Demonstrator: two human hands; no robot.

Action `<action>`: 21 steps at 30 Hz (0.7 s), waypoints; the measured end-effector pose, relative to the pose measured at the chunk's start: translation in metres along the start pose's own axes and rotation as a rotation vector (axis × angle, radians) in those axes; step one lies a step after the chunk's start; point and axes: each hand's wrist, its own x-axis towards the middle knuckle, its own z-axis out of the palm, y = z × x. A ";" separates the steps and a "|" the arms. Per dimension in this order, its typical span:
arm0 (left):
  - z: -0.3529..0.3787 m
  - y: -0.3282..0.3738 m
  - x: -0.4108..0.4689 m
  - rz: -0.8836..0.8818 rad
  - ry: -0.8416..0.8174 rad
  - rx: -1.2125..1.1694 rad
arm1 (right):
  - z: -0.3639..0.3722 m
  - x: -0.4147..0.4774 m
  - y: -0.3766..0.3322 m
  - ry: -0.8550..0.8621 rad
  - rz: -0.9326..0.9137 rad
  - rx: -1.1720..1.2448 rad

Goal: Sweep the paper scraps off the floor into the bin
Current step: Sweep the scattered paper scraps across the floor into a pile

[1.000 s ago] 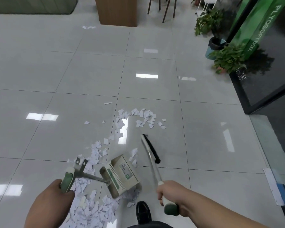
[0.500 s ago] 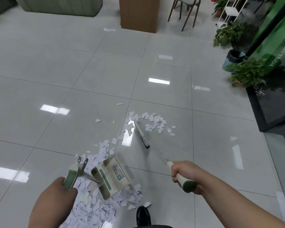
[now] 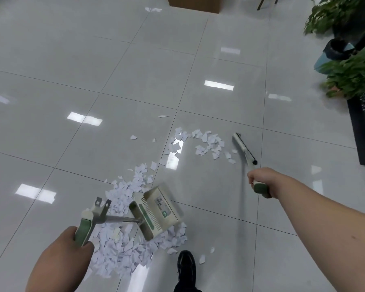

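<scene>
Head view: left hand (image 3: 65, 256) clenched round green dustpan handle (image 3: 83, 230); dustpan (image 3: 156, 211) tilted over big paper scraps (image 3: 122, 239) pile near shoe (image 3: 185, 264). Right hand (image 3: 261, 182) gripping broom (image 3: 243, 148), head just right of smaller scrap cluster (image 3: 207, 142) on tiled floor (image 3: 51, 60).

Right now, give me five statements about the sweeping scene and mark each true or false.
1. The left hand grips the dustpan handle. True.
2. The broom head sits inside the dustpan. False: it is out on the floor, right of the far paper scraps.
3. The right hand holds the broom handle. True.
4. All the scraps are already collected. False: a large pile lies around the dustpan and a smaller patch lies farther out.
5. A black shoe shows near the bottom edge. True.
</scene>
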 end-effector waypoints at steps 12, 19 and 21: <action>0.001 -0.032 0.000 -0.101 -0.025 -0.060 | 0.115 -0.084 0.042 -0.288 -0.087 -0.129; -0.011 -0.050 -0.008 -0.100 -0.013 -0.109 | 0.155 -0.154 0.038 -0.481 -0.141 -0.069; -0.014 -0.054 -0.009 -0.101 0.003 -0.127 | 0.151 -0.167 0.028 -0.485 -0.143 -0.026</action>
